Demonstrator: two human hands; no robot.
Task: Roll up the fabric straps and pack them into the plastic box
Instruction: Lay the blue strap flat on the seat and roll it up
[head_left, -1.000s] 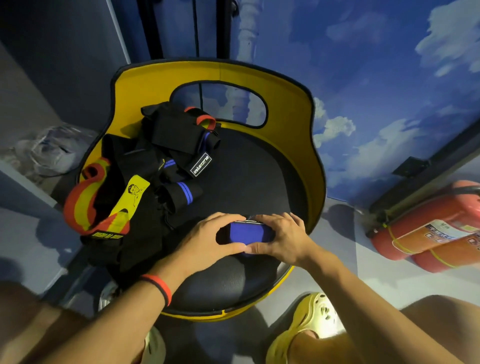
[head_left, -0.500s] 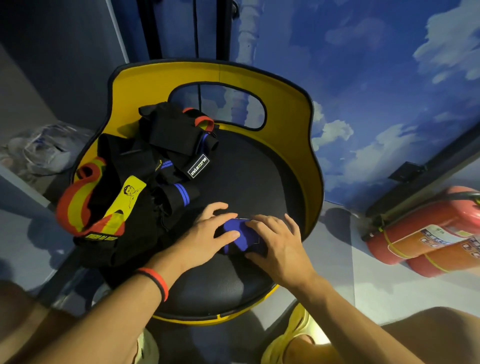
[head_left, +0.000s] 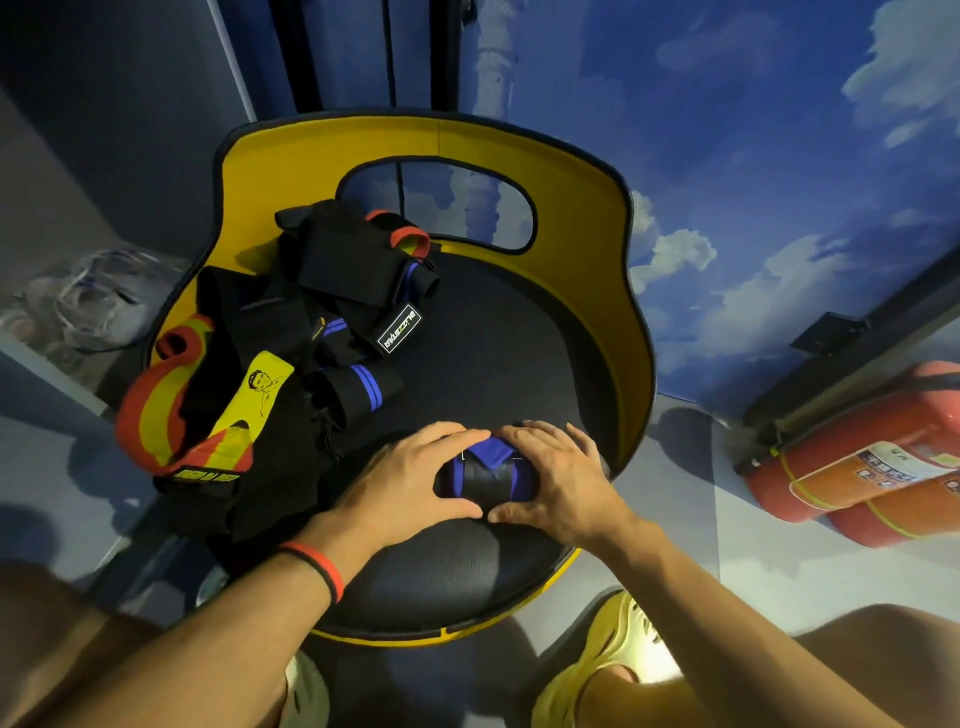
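Now the strap roll (head_left: 485, 480) shows black banded with blue, not the flat blue face of half a second ago, at 6 o'clock on the chair seat (head_left: 493, 364), left hand (head_left: 400, 483) and right hand (head_left: 556, 483) each with grip clamped round it; rolling judged nearly done, boxing next.

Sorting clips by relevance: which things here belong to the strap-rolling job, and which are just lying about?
Job: blue-and-black strap roll, gripped by left hand and right hand; pile of loose straps; chair seat under them.
Lying about: fire extinguishers; crumpled clear plastic; yellow shoe.
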